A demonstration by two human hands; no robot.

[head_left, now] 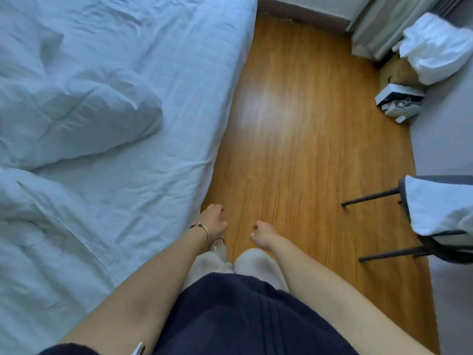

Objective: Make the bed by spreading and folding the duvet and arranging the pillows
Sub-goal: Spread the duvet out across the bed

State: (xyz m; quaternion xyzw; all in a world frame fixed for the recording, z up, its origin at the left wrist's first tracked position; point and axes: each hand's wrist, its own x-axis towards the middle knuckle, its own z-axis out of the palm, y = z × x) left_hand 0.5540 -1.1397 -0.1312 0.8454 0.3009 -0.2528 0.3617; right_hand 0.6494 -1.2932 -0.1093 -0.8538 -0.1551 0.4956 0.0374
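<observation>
A rumpled white duvet (76, 116) lies bunched on the left part of the bed (194, 80), whose white sheet shows along the right side. I stand beside the bed's right edge on the wood floor. My left hand (213, 219), with a bracelet at the wrist, hangs just off the mattress edge, fingers loosely apart and holding nothing. My right hand (263, 235) hovers over the floor with fingers curled in, nothing in it. No pillow is clearly told apart on the bed.
A wood floor (307, 149) runs between the bed and the wall. A dark chair (435, 216) draped with white cloth stands at right. White bedding (435, 49) is piled at the far right above a box and bags (399, 101).
</observation>
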